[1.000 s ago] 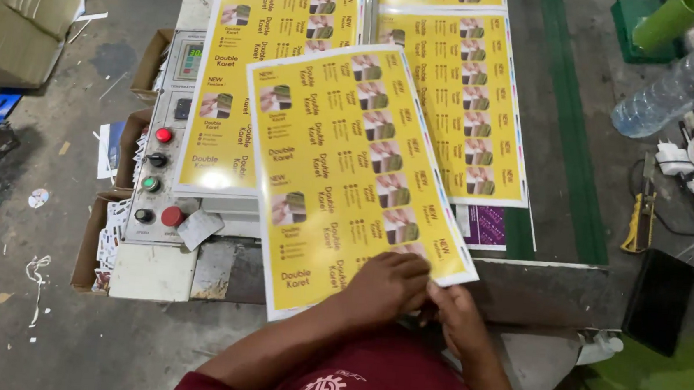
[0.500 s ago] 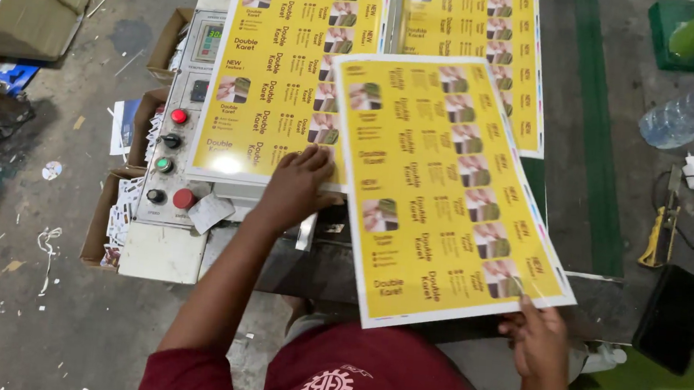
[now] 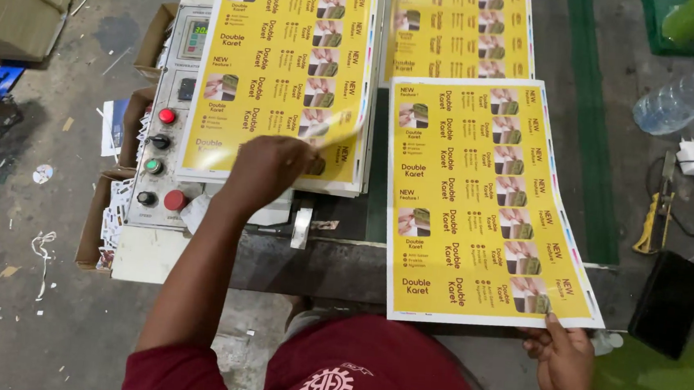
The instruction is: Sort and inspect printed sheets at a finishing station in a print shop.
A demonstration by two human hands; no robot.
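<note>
- Since a moment ago our right hand [image 3: 566, 362] has carried the yellow printed sheet [image 3: 487, 202] rightward; its fingers pinch the sheet's lower edge, right of centre frame.
- Our left hand [image 3: 271, 168] has let go and moved to the sheet stack [image 3: 287, 66] at upper centre, fingers curled, lifting the top sheet's corner beside the control panel [image 3: 166, 135].
- So one sheet is out and another begins.

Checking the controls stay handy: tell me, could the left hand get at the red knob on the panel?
Probably yes: the left hand rests on the yellow stack beside the red knob, with nothing between them.
</note>
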